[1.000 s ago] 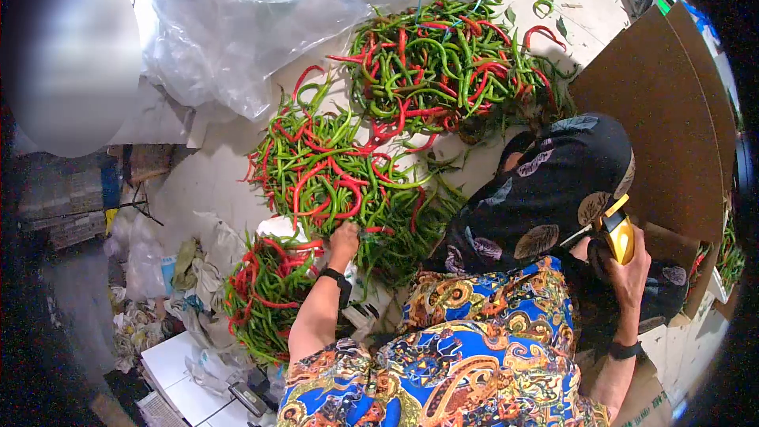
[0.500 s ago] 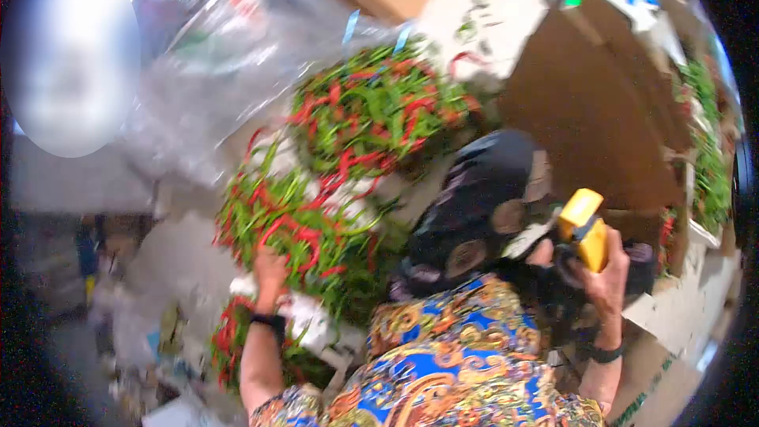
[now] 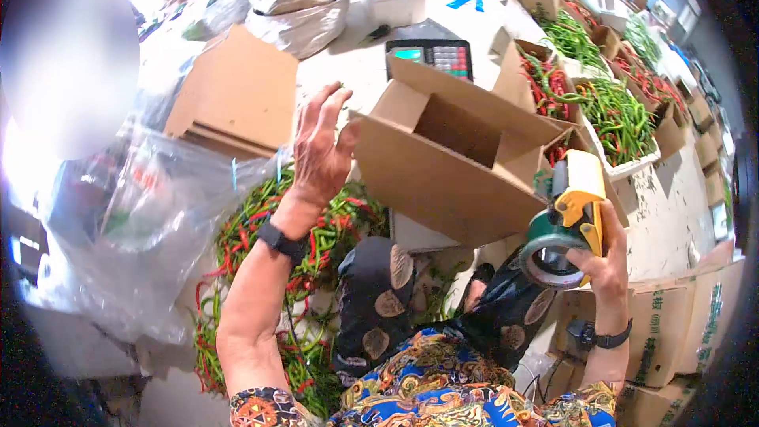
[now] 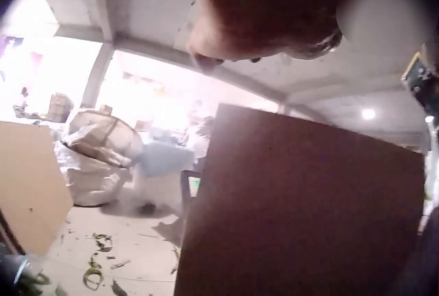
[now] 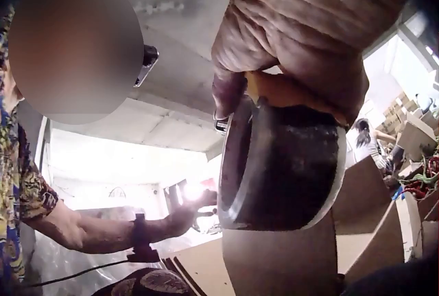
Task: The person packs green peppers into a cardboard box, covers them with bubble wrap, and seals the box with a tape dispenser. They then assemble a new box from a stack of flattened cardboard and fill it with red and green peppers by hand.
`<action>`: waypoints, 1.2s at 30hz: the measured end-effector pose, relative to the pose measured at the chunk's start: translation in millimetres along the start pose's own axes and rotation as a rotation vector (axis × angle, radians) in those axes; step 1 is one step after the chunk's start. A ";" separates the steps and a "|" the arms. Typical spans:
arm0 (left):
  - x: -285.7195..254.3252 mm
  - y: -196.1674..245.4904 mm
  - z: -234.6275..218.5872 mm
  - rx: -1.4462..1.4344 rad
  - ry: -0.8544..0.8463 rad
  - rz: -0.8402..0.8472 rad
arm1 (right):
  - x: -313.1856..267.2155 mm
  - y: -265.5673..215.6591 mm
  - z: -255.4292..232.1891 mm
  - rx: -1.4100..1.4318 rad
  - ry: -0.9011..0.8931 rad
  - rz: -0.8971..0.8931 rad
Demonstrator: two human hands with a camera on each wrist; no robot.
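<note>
An upright cardboard box (image 3: 443,182) with raised flaps stands before the person in the head view; the same cardboard (image 4: 302,207) fills much of the left wrist view. My left hand (image 3: 320,150) is raised beside the box's left flap, fingers spread and holding nothing. My right hand (image 3: 609,257) grips a yellow tape dispenser (image 3: 581,190) at the box's right side. Its wide tape roll (image 3: 553,249) hangs below, and the right wrist view shows the roll (image 5: 288,166) under my right hand (image 5: 302,35).
Heaps of red and green peppers (image 3: 261,221) lie at the left, by clear plastic (image 3: 150,245). Flat cardboard (image 3: 237,95) and a calculator (image 3: 435,55) are beyond. Filled pepper boxes (image 3: 617,115) line the right, above stacked cartons (image 3: 672,332).
The head view has swung up and right. My left hand has left the peppers and risen to the box's flap. My right hand still grips the dispenser, now beside the box.
</note>
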State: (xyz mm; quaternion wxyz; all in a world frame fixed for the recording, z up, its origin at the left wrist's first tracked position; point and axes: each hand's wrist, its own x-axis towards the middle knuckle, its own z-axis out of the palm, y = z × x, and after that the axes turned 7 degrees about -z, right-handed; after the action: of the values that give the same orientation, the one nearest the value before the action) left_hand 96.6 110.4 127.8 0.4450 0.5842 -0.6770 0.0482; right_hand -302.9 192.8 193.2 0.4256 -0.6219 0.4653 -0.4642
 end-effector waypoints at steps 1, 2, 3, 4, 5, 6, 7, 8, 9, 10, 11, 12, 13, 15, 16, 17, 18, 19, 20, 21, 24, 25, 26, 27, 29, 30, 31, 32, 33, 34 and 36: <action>16.4 -0.9 20.0 0.055 -0.021 0.010 | 4.4 2.2 -4.7 -0.004 0.002 0.024; 33.3 -3.3 35.3 0.068 -0.076 0.031 | 10.5 3.9 -7.7 -0.003 -0.006 0.048; 49.6 -6.5 49.5 0.059 -0.137 0.043 | 14.4 5.8 -8.1 0.038 -0.001 0.070; 64.0 -10.9 64.1 0.054 -0.200 0.053 | 18.2 8.2 -9.1 0.039 0.006 0.069; 74.1 -17.0 80.6 0.058 -0.243 0.065 | 22.4 11.0 -9.9 0.066 -0.033 0.100; 82.0 -18.3 91.6 0.147 -0.289 0.086 | 27.3 14.4 -10.0 0.095 -0.074 0.129; 86.0 -21.9 103.9 0.180 -0.306 0.104 | 31.5 14.7 -6.6 0.096 -0.107 0.140; 87.5 -25.7 113.2 0.213 -0.326 0.120 | 35.5 15.2 -1.8 0.098 -0.142 0.155; 89.5 -24.3 113.3 0.218 -0.336 0.117 | 39.5 21.9 2.2 0.085 -0.152 0.147; 90.6 -22.5 111.6 0.190 -0.365 0.082 | 41.8 30.2 5.9 0.074 -0.160 0.142; 91.7 -21.4 111.5 0.162 -0.392 0.050 | 48.3 37.0 4.7 -0.061 -0.205 0.108; 90.5 -25.7 114.4 0.166 -0.402 0.051 | 53.9 42.4 6.7 -0.034 -0.186 0.139; 87.5 -31.7 115.9 0.207 -0.450 0.068 | 60.4 51.5 4.5 0.013 -0.180 0.188; 74.4 -35.0 115.5 0.197 -0.364 0.217 | 73.5 62.2 0.9 0.038 -0.160 0.222; 69.3 -47.5 127.6 0.231 -0.399 0.050 | 77.6 72.8 -1.1 0.134 -0.133 0.275; 63.0 -67.9 141.2 0.181 -0.315 0.152 | 82.4 79.3 -3.9 0.204 -0.124 0.322; 59.3 -85.1 149.9 0.129 -0.227 0.252 | 86.0 84.2 -7.3 0.273 -0.115 0.368; 63.2 -87.2 148.9 0.159 -0.257 0.302 | 87.9 87.1 -6.6 0.287 -0.087 0.335; 63.3 -90.0 153.4 0.138 -0.247 0.425 | 89.7 85.6 -7.1 0.278 -0.077 0.338; 57.9 -88.0 152.3 0.008 -0.324 0.307 | 90.7 83.9 -6.9 0.288 -0.067 0.352; 56.9 -87.3 147.3 -0.247 -0.474 -0.011 | 94.2 86.1 -12.1 0.266 -0.087 0.368; 56.7 -88.4 144.8 -0.366 -0.536 -0.221 | 94.6 85.5 -11.7 0.205 -0.134 0.324; 55.3 -88.6 143.0 -0.361 -0.535 -0.225 | 95.5 84.3 -10.5 0.146 -0.183 0.279; 54.8 -83.9 140.5 -0.291 -0.554 -0.200 | 97.3 78.0 -7.5 0.135 -0.189 0.241; 43.2 -70.3 133.4 -0.211 -0.602 -0.209 | 101.5 72.6 -6.2 0.054 -0.199 0.160; 33.5 -69.0 129.3 -0.112 -0.584 -0.158 | 102.6 72.1 -4.5 -0.021 -0.199 0.079; 23.7 -63.9 122.9 -0.089 -0.581 -0.171 | 104.2 73.4 -3.5 -0.105 -0.170 0.046; 14.1 -59.4 115.9 -0.066 -0.575 -0.184 | 106.0 72.7 -1.5 -0.104 -0.178 0.046; 5.1 -58.9 110.7 -0.066 -0.566 -0.155 | 109.0 70.5 0.2 -0.150 -0.191 -0.026; -3.1 -57.2 105.9 -0.065 -0.557 -0.164 | 112.1 69.1 1.9 -0.196 -0.203 -0.099; -14.6 -50.3 97.8 -0.079 -0.574 -0.230 | 116.2 72.0 1.9 -0.247 -0.246 -0.160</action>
State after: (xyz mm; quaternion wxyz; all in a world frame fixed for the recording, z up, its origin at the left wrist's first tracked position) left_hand 84.0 48.3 36.7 0.2608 0.6289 -0.7058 -0.1958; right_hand -298.5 65.1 144.6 0.3617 -0.7566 0.4121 -0.3563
